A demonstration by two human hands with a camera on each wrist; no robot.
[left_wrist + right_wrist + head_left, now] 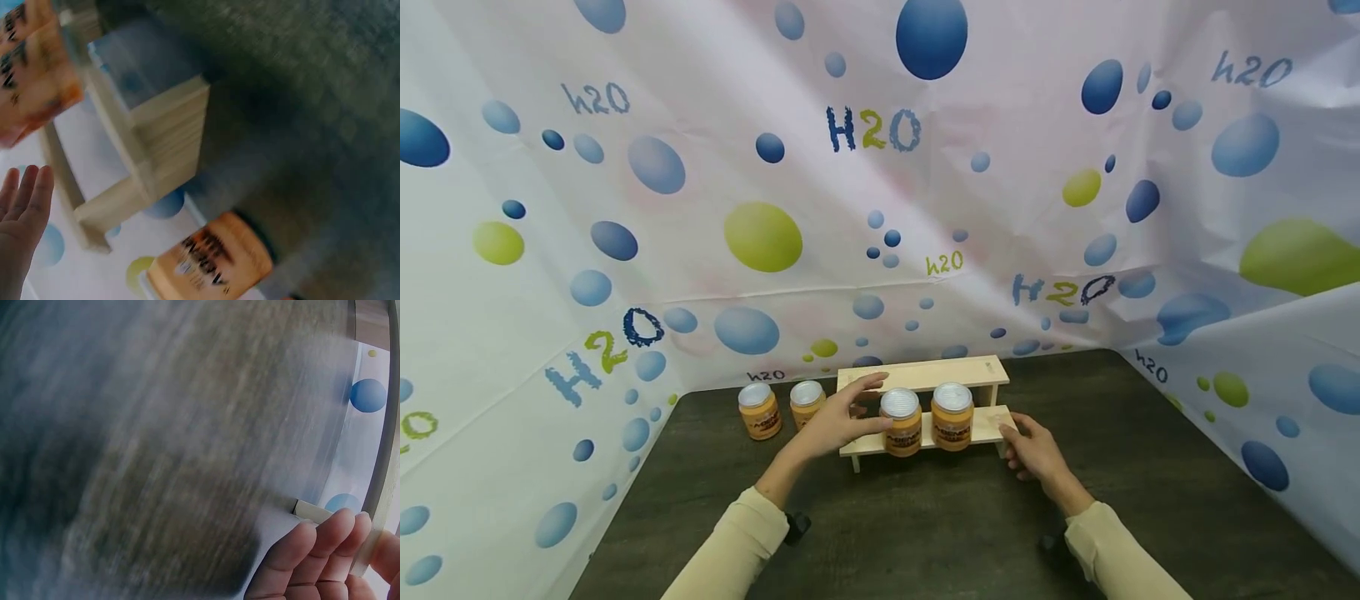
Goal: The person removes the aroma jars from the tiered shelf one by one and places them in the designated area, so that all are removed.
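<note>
Two arms (733, 533) outstretched: left hand (837, 421) spread beside jar (902, 432), right hand (1037, 450) pinching wooden shelf (991, 422) end.

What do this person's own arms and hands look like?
The sleeves are long and pale cream. The left hand and right hand are ungloved. A small black object shows beside the left cuff, too unclear to identify.

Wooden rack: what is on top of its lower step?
On the lower step stand a left jar and a right jar; the right hand grips the step's right end. The wood beneath and directly behind the jars is hidden.
</note>
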